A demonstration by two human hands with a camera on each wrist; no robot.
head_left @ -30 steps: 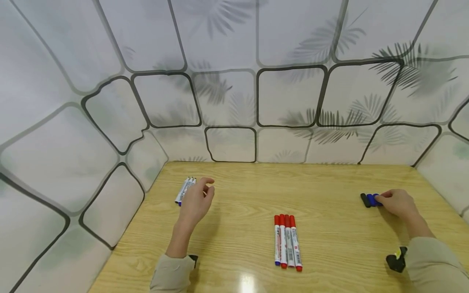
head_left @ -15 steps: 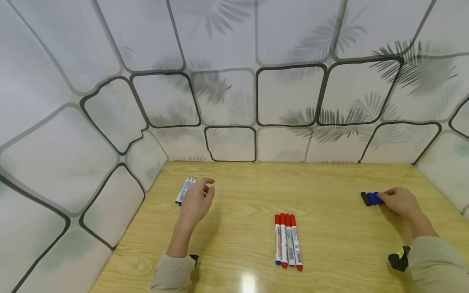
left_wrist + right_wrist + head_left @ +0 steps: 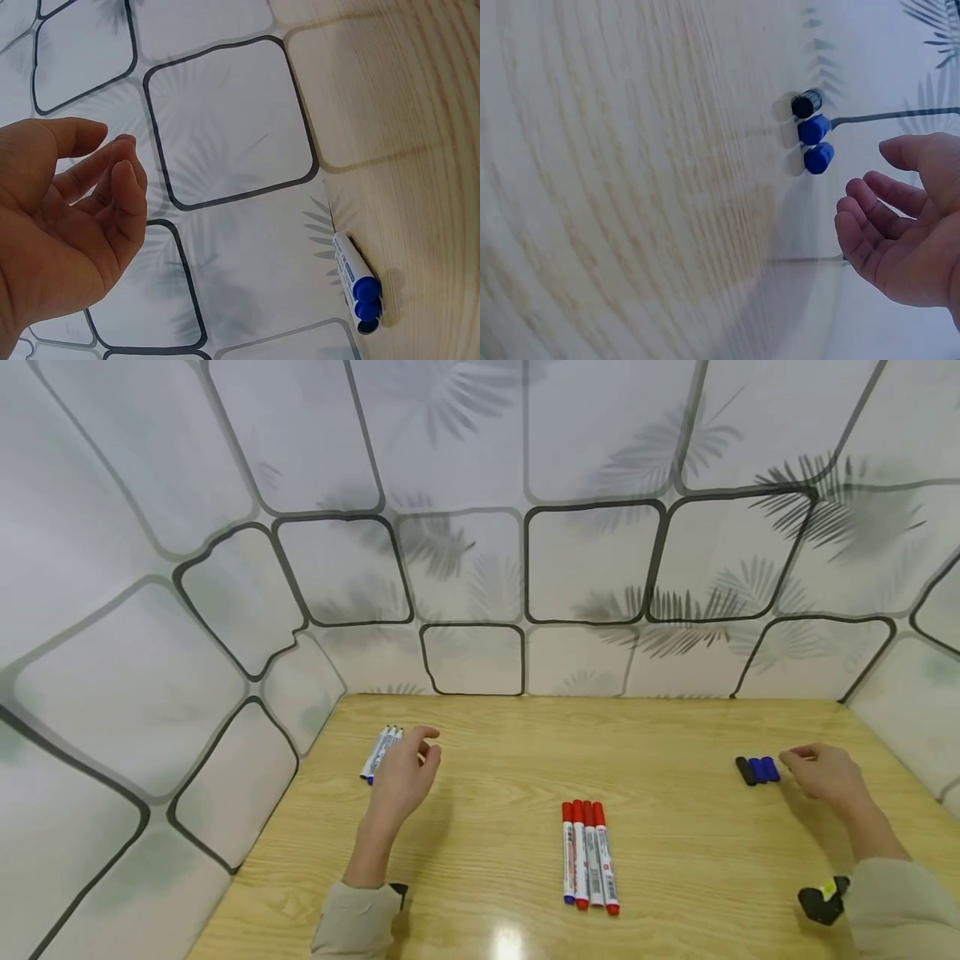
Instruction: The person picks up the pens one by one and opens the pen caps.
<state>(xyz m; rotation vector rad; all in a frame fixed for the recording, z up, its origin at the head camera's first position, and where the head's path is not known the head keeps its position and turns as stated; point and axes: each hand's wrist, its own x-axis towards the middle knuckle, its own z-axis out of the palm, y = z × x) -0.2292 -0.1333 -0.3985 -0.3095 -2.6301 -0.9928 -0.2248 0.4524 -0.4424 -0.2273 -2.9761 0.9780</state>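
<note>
The right hand point(image 3: 825, 774) is found released, fingers loosely bent and grasping nothing, its fingertips just beside a row of three caps at the right of the wooden table point(image 3: 675, 835). The row consists of one black cap point(image 3: 746, 771), at the end away from the hand, and two blue caps point(image 3: 771, 769); a small gap shows between the fingertips and the nearest blue one. The right wrist view confirms the hand is apart from all three. The left hand point(image 3: 402, 777) is likewise relaxed and holds nothing, with fingers curved and a space between thumb and index finger. It is nearest to three white-barrelled markers point(image 3: 381, 752) at the far left of the table, lying side by side with their dark tips toward the wall covering point(image 3: 472, 568). The left hand hides part of them in the head view, while the left wrist view shows it apart from them, with two blue ends and one dark end visible. Between the hands, nearer the person, four red-capped markers point(image 3: 581, 853) lie in a row, caps pointing away; the leftmost has a blue rear end. A black device with a yellow patch point(image 3: 823, 900) is noted beside the right sleeve point(image 3: 907, 902)
</note>
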